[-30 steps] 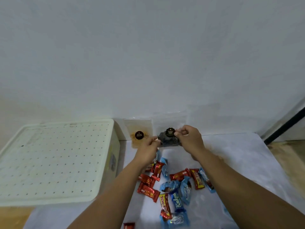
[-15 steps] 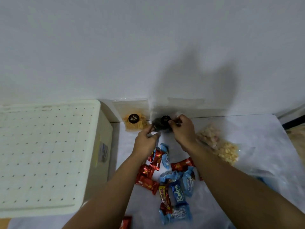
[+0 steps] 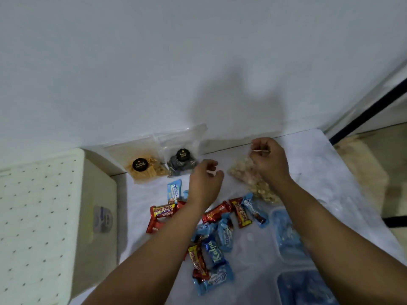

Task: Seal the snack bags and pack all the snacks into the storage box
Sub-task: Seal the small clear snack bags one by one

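Note:
My left hand (image 3: 206,179) and my right hand (image 3: 269,160) are raised over a clear bag of pale puffed snacks (image 3: 248,181) lying on the white table. Both hands have curled fingers that pinch a thin whitish strip, apparently the bag's top edge; blur hides the detail. A clear bag of dark snacks (image 3: 181,165) with a black round label leans on the wall, apart from my hands. Beside it leans an orange snack bag (image 3: 146,171). The cream storage box (image 3: 97,194) stands at the left with its perforated lid on.
Several red and blue wrapped candy bars (image 3: 217,232) lie scattered between my forearms. Two blue-tinted plastic containers (image 3: 286,241) sit at the right near the front edge. The wall runs close behind the bags. The table's right edge drops to a wooden floor.
Both hands let go of the dark snack bag, which now leans on the wall, and moved right to the pale snack bag. The camera view tilted down and shifted.

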